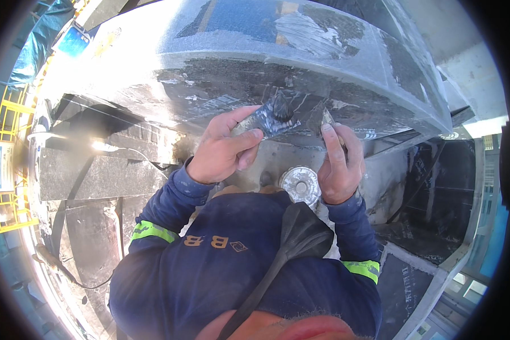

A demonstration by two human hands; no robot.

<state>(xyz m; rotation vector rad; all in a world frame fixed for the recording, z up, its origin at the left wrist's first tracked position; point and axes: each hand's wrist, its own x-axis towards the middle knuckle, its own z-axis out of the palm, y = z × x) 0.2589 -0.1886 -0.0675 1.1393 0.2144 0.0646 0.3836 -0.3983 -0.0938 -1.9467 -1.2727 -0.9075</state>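
Stone dominates what we see from above: a large curved slab of dark polished granite (pixel 255 62) arcs across the far half of the scene, its near face dusty and streaked with pale residue. Our left hand (pixel 224 148) is closed around a flat grey scraper-like plate (pixel 266 119), thumb on top and fingers curled beneath, and a dark lump of paste (pixel 282 107) sits on the plate's far end, right against the slab's near face. Just to the right, our right hand (pixel 340 164) pinches a small thin blade (pixel 327 118), its forefinger stretched along it and the tip touching the stone beside the plate. We cannot tell what the blade is made of.

Below and between the two hands, near our chest, a round silvery disc (pixel 300 185) with a hole in its middle lies on pale, dust-covered ground. Both arms wear dark blue sleeves with bright yellow-green reflective bands (pixel 150 231). A black strap (pixel 292 249) runs down across the chest.

To the left, flat dark stone slabs (pixel 96 175) lie side by side, with a cable (pixel 68 272) trailing over them, and yellow railings (pixel 8 122) stand at the far left edge.
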